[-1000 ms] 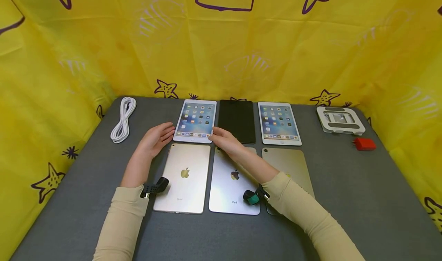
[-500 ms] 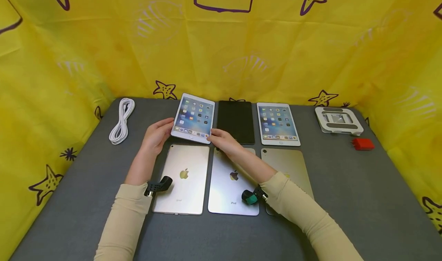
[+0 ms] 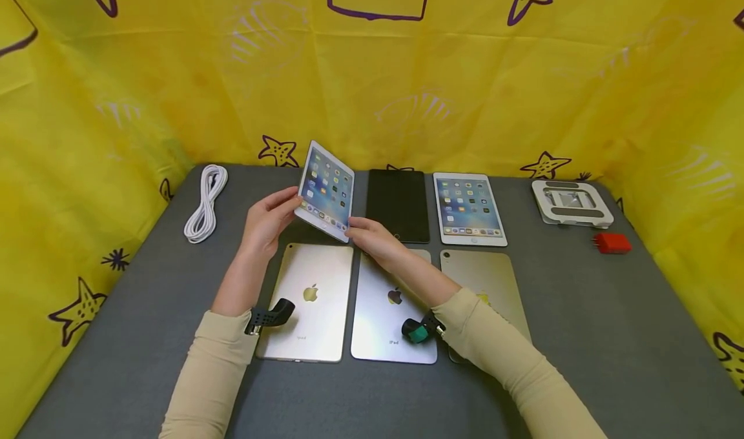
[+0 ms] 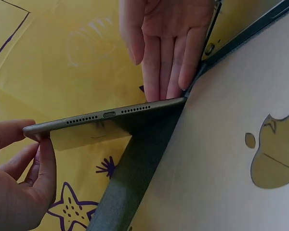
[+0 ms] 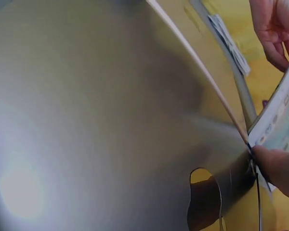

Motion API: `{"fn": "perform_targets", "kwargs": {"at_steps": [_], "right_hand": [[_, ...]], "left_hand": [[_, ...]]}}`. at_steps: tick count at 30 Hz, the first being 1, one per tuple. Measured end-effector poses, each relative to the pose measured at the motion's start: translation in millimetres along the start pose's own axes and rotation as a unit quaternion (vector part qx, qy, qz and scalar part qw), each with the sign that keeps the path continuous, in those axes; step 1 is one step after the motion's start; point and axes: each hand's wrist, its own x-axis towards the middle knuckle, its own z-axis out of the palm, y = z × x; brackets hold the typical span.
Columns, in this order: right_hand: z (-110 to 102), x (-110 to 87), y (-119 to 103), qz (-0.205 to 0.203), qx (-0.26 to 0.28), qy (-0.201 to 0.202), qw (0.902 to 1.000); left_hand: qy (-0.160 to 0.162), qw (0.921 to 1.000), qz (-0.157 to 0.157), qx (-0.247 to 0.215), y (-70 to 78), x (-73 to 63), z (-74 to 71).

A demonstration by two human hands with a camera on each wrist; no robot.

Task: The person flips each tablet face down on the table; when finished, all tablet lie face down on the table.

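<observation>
Item: one white tablet (image 3: 327, 192), slim, rounded corners, white bezel, screen lit with rows of small icons on a pale blue ground and a dock row along the lower end. Round home button in the lower bezel. End edge, per left wrist view: two rows of speaker holes flanking a single port.

Location: just left of the centre of the head frame, tilted, above the gold tablet (image 3: 316, 326) lying back-up on the grey tabletop (image 3: 610, 323).

Handling: left hand (image 3: 266, 224), grip pinching the left side, thumb to the front, fingers behind. Right hand (image 3: 378, 240), fingertips at the lower right corner; cannot tell whether this grip pinches or merely supports.

Obscured: back of the item, mostly unseen; left fingertips, behind it. Right wrist view crops it at the right edge and is blurred. Silver tablet (image 3: 378, 319), partly under the right forearm. Grey-gold tablet (image 3: 485, 272), lower part covered by the sleeve (image 3: 511, 355). Icon labels, too small to read.
</observation>
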Motion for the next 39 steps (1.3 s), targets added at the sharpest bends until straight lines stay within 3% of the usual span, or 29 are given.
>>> {"fn": "perform_targets", "kwargs": {"at_steps": [8,17,24,29,34,39], "right_hand": [[7,1.3,-3,0.01,0.024,0.0,0.9996],[7,4.5,-5,0.014,0.019,0.004,0.9997],[-3,10.0,-21,0.015,-0.004,0.02,0.9997],[-10,16.6,-41,-0.046,-0.011,0.066,0.9967],[-12,22.7,-58,-0.144,-0.031,0.109,0.9831],[-11,26.5,-65,-0.172,-0.053,0.114,0.9771]], "left_hand": [[-0.004,0.9994,0.033,0.013,7.0,-5.5,17.8],[-0.031,0.9993,0.02,0.005,5.1,-7.2,38.6],[-0.046,0.9987,0.022,-0.006,-0.4,-8.3,52.6],[-0.039,0.999,0.02,-0.006,-3.7,-8.9,60.8],[-0.032,0.9993,0.018,-0.007,-5.4,-10.3,65.9],[-0.03,0.9994,0.015,-0.01,-7.2,-11.4,68.6]]}}
